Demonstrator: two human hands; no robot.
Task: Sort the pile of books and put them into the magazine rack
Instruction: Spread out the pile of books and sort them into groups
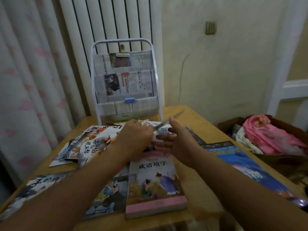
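Both my hands met just in front of magazine rack, over far end of book pile. Left hand curled on near edge of thin book, tilted up edge-on, blurred; grip there probably to lift it clear of pile. Right hand under it, fingers straight and apart, thumb up, likely as support. Pink book flat on surface, nearer me than rack. Blue book right of rack. Rack pockets held newspapers.
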